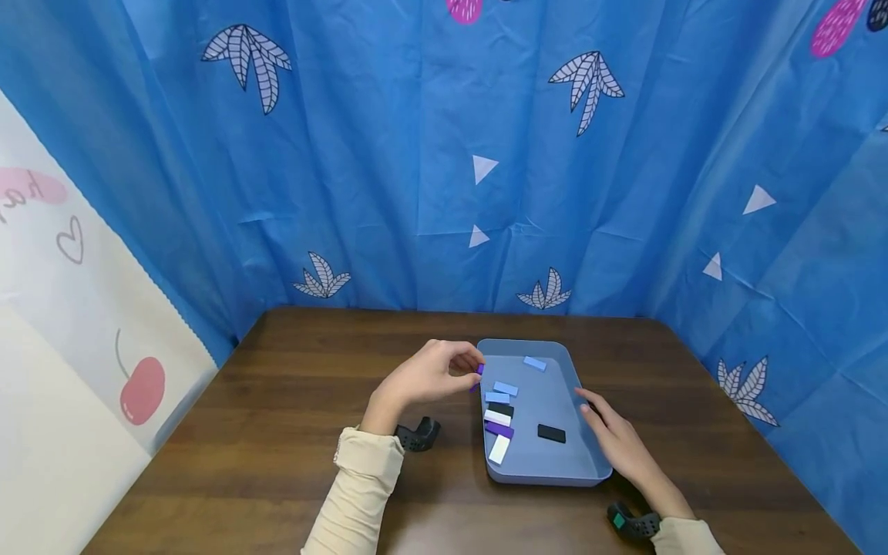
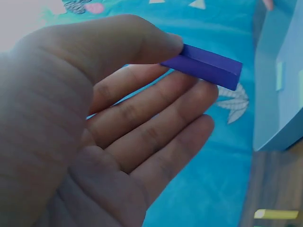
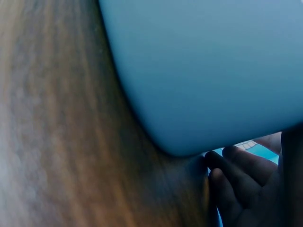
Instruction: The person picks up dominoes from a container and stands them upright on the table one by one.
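Observation:
My left hand (image 1: 432, 375) is at the left rim of a blue-grey plastic tray (image 1: 537, 405). Its thumb and fingers pinch one end of a small purple block (image 2: 208, 68), whose other end sticks out freely. Along the tray's left side lie several similar blocks: light blue, black, a purple one (image 1: 499, 429) and a white one (image 1: 499, 449). Apart from these are a light blue block (image 1: 535, 363) at the far end and a black block (image 1: 551, 433) nearer the right. At the tray's right wall is my right hand (image 1: 613, 439), its fingers loosely extended along the rim.
A brown wooden table (image 1: 291, 455) carries the tray. In the left wrist view, a yellow block (image 2: 276, 214) lies on the wood outside the tray. Blue patterned curtain (image 1: 388, 177) hangs behind and to the right, with a white printed sheet (image 1: 83, 308) at the left.

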A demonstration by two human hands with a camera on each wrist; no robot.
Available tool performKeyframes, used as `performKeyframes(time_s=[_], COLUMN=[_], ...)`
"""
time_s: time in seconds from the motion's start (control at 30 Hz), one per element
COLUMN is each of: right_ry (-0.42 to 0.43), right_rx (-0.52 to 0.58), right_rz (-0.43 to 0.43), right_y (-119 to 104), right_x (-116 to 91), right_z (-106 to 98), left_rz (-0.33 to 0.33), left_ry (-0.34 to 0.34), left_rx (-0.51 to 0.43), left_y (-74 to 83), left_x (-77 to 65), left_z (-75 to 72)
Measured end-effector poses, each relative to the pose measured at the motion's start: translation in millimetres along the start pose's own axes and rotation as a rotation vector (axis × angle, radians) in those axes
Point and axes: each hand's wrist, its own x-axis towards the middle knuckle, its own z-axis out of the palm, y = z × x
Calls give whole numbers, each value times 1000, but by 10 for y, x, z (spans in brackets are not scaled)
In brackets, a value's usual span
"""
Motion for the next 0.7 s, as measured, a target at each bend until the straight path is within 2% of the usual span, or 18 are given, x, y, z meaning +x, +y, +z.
performKeyframes(time_s=[0.27, 0.7], right_ry=[-11, -16], right_rx=[5, -5], right_rz=[6, 2], right_y=[43, 92], right_x=[-17, 10], right_z=[-3, -13], left_rz=[-20, -7], left_ry=[52, 102], left_rx=[15, 37], left_y=[-3, 4], left_x=[-116, -134], left_z=[-113, -147])
